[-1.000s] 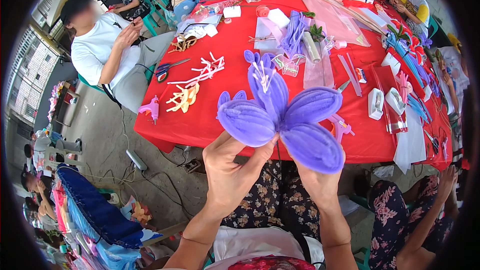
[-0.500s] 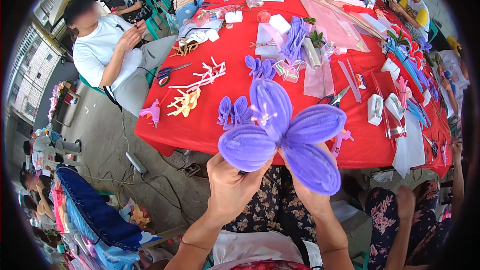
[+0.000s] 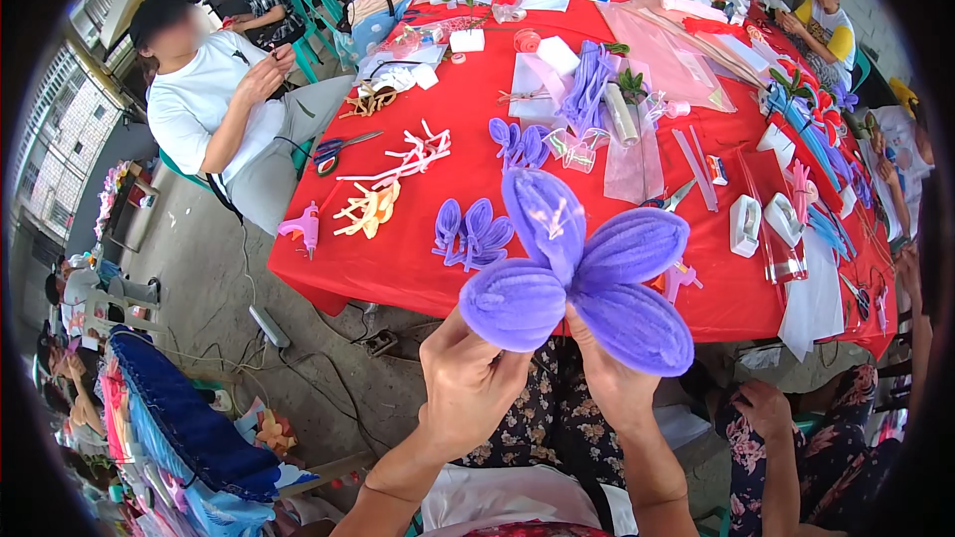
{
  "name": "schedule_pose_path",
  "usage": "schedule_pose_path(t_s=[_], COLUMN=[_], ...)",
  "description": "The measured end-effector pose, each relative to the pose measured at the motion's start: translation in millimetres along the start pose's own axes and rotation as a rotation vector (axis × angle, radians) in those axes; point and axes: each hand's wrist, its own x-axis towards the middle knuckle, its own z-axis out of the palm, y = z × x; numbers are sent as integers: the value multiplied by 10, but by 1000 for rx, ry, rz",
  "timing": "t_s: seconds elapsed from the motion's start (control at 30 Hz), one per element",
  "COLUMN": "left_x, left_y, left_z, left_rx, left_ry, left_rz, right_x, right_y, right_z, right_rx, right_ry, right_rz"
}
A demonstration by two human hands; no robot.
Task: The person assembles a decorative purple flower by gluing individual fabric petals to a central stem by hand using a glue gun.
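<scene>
A large purple flower of fuzzy pipe cleaners point(image 3: 629, 247) is held up over my lap, just off the table's near edge. It has several broad petals and pale stamens. My left hand point(image 3: 468, 378) is closed below the left petal, its fingertips partly hidden. My right hand point(image 3: 609, 378) grips the flower's base from below, with the thumb near the centre and the fingers behind the lower right petal. Beyond the flower, loose purple petal loops point(image 3: 472, 235) lie on the red tablecloth point(image 3: 398, 273), and a second set of purple loops point(image 3: 519, 144) sits farther back.
Pink glue guns point(image 3: 300, 229) lie at the left corner and behind the flower. Scissors point(image 3: 343, 149), cream pipe-cleaner pieces point(image 3: 368, 207), purple stems point(image 3: 589, 85) and white tape dispensers point(image 3: 746, 222) are spread about. People sit around the table; a co-worker's hand point(image 3: 764, 410) rests at my right. Cables cross the floor.
The flower has turned slightly, its left petal shifting right and down. My left hand has moved a little right with it. The co-worker's hand at right has come onto their knee.
</scene>
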Motion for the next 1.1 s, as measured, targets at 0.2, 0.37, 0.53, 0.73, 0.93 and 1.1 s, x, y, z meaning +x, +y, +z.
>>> schedule_pose_path(t_s=[0.2, 0.37, 0.53, 0.73, 0.93, 1.1], left_x=[29, -17, 41, -11, 60, 36], left_y=[79, 12, 99, -3, -45, -124], left_z=[47, 2, 22, -14, 27, 33], left_rx=[98, -12, -65, -145, -282, -309], left_ry=[90, 33, 126, 18, 27, 34], left_rz=[18, 52, 11, -63, -132, -162], right_x=[22, -9, 43, 117, 133, 110], right_y=[60, 69, 22, -84, -92, -109], right_z=[-96, -75, -71, -143, -173, -184], right_rx=[-64, -90, -81, -152, -65, -73], right_ry=[-156, -153, -153, -183, -242, -256], right_rz=[-112, -97, -193, -222, -86, -118])
